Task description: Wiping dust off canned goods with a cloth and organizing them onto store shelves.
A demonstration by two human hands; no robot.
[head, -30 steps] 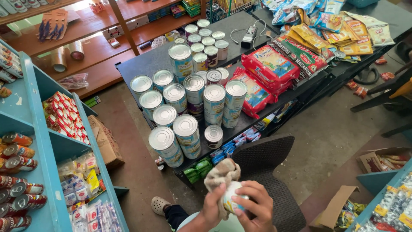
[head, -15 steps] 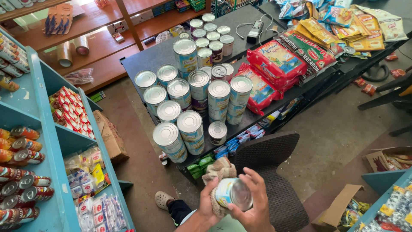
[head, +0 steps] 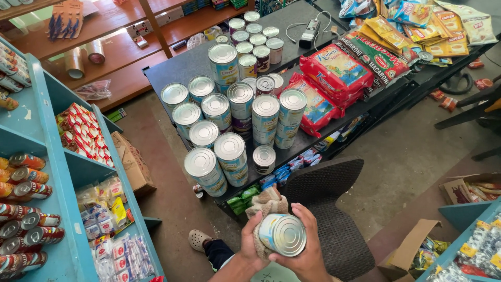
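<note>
**A:** Where is the can you are holding?

**B:** The tin can (head: 282, 234) sits low in your view, at about six o'clock, between both of your hands and over your lap. Its shiny round end faces up at you, so its long axis runs roughly away from your eyes, tipped a little toward two o'clock.

**A:** And how do your hands sit on it?

**B:** Your right hand (head: 307, 245) wraps the can's side from three o'clock, fingers curled closed around the body. Your left hand (head: 249, 245) comes in from nine o'clock, closed on a beige cloth (head: 266, 201) that is pressed against the can's far side and bunches up past it at twelve o'clock. Both hands touch the can, the left one through the cloth.

**A:** What lies around it?

**B:** Just beyond the cloth, at one o'clock, is the back of a black mesh chair (head: 323, 180). Farther out at twelve o'clock, a dark table (head: 180, 65) carries the stacked cans (head: 229, 151), with red snack packets (head: 334, 70) at one o'clock. At nine o'clock stands a blue shelf (head: 52, 156) of smaller cans. A cardboard box (head: 412, 250) lies at three o'clock, well apart.
</note>
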